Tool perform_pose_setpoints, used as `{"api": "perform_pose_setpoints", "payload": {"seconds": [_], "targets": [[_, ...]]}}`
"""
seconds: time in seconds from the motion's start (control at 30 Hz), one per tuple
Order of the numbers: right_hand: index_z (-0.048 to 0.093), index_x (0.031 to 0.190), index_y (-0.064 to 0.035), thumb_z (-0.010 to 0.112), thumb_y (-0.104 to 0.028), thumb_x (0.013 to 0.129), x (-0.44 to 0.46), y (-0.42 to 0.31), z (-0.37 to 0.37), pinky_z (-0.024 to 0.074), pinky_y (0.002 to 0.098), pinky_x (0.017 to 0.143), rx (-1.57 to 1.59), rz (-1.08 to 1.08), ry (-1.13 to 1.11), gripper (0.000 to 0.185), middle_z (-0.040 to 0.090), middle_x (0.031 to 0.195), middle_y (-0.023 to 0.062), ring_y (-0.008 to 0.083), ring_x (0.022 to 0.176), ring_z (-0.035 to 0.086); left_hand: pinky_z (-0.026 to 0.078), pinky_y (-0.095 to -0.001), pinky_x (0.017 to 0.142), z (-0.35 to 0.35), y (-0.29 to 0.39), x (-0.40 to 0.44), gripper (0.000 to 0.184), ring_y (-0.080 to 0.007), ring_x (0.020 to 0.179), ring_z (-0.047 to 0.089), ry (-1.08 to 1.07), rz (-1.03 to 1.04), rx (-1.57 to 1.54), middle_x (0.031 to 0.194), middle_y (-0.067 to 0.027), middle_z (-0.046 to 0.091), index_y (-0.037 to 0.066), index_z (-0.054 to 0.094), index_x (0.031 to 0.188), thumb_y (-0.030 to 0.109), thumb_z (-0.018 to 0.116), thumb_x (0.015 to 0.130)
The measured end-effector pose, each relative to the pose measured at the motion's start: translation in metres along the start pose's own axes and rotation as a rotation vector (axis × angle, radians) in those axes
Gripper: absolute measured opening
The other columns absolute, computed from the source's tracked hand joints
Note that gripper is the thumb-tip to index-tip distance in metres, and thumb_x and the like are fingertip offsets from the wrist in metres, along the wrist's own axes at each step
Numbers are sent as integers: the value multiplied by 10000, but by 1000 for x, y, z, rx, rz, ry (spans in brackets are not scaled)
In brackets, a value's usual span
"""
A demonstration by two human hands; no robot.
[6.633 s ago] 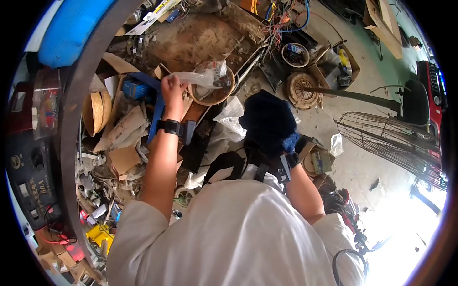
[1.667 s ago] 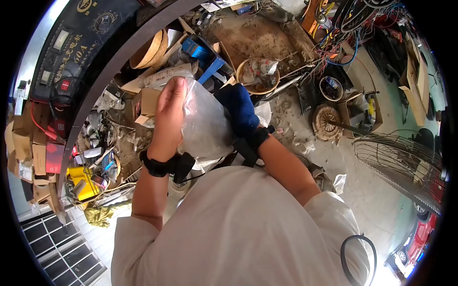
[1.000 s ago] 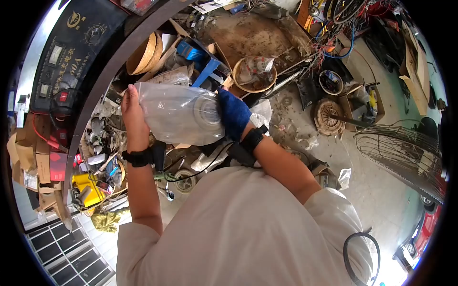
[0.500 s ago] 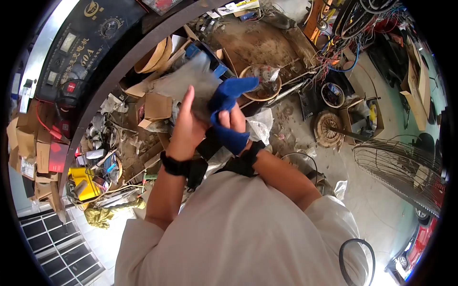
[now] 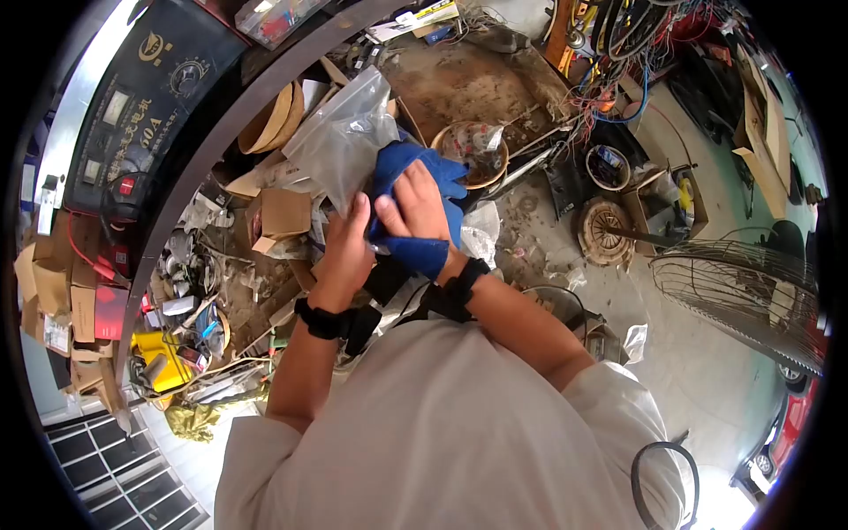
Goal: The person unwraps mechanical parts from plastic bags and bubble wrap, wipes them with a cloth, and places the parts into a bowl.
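Observation:
In front of my chest, my left hand [image 5: 347, 250] is closed on a clear plastic bag [image 5: 344, 132], its thumb up and its other fingers hidden behind the bag and cloth. The bag stands up limp beyond that hand. A blue cloth [image 5: 422, 254] lies bunched around my right hand [image 5: 419, 205], which presses it against the left hand's side. The right fingers are bent over the cloth. Whether anything lies beneath the cloth is hidden. Both wrists wear black bands.
An open cardboard box [image 5: 284, 215] and a round basin [image 5: 496, 168] with plastic in it stand beyond my hands. A wire fan guard [image 5: 733, 291] juts in at the right. A dark metal rim [image 5: 181, 168] curves along the left, beside a black charger unit [image 5: 146, 115].
My right hand has swung the blue cloth inward against my left hand, and the cloth now spreads wider. The plastic bag, blurred before, stands more upright and sharp.

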State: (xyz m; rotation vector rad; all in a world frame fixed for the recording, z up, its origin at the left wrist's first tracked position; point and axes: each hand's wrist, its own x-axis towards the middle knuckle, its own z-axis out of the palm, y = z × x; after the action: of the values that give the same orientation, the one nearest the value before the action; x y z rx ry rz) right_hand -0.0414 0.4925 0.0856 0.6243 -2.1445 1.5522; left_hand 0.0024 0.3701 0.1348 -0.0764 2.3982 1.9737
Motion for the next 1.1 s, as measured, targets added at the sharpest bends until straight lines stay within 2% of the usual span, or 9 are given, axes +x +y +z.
{"api": "perform_pose_setpoints", "payload": {"seconds": [0.1,0.13,0.23,0.43,0.67,0.8,0.87,0.97,1.1], "targets": [[505,1138,27,503,-229,864,2,1,-9,336,464,972,317,434,-42,375,510,1125,252,439,1083,456,399,-276,921,9,15,-9,407,-161,1073,502,14,-100,-122,1183,-102,547,-24,462,1258,271,441,979],[492,1162,47,483,-196,873,-2,-8,-3,354,444,966,248,178,201,377,504,1163,259,444,1084,464,330,-286,999,13,12,-9,389,-175,1146,450,70,-60,43,1247,-134,504,-62,424,1282,192,419,988],[483,1164,74,471,-181,880,-13,0,-9,364,420,978,-183,-191,-1,381,477,1206,272,453,1135,437,330,-273,992,7,-13,-1,393,-155,1144,453,38,-38,-172,1250,-120,505,-52,418,1294,194,424,988],[532,1054,37,460,-284,944,0,-6,-7,436,355,779,309,573,13,347,584,915,186,330,853,559,362,-265,944,-14,-4,-5,398,-122,1076,472,-142,-97,33,1198,-52,524,-2,440,1300,224,460,973],[570,1069,-70,479,-321,959,-7,8,3,407,220,644,1181,888,256,289,535,806,-14,63,690,450,368,-262,958,-26,-2,-7,379,-134,1098,484,-135,-74,-211,1218,-80,522,4,447,1295,150,475,947],[474,1235,-31,413,-333,976,-4,-5,-19,415,303,887,736,320,104,403,556,1120,68,181,972,537,386,-266,943,-24,29,-8,374,-148,1084,505,-83,-14,-64,1199,-86,538,1,451,1287,167,470,953],[429,1287,10,435,-276,970,-1,-7,-19,367,307,991,1710,737,218,427,532,1234,119,216,1132,514,385,-274,948,-25,12,-1,381,-149,1087,500,-62,-28,62,1203,-86,537,0,447,1288,190,464,959],[414,1313,-18,444,-282,966,-5,-7,2,396,325,956,1260,806,281,437,532,1227,119,227,1092,529,428,-329,886,-18,-7,3,379,-248,1031,572,-164,182,386,1132,-169,588,8,452,1275,219,464,960],[572,1024,-17,403,-409,961,-6,-1,-2,452,296,709,634,932,378,431,590,839,82,174,740,547,457,-390,789,-4,7,2,341,-366,931,603,-352,275,582,1004,-232,613,21,480,1227,209,489,943]]}}
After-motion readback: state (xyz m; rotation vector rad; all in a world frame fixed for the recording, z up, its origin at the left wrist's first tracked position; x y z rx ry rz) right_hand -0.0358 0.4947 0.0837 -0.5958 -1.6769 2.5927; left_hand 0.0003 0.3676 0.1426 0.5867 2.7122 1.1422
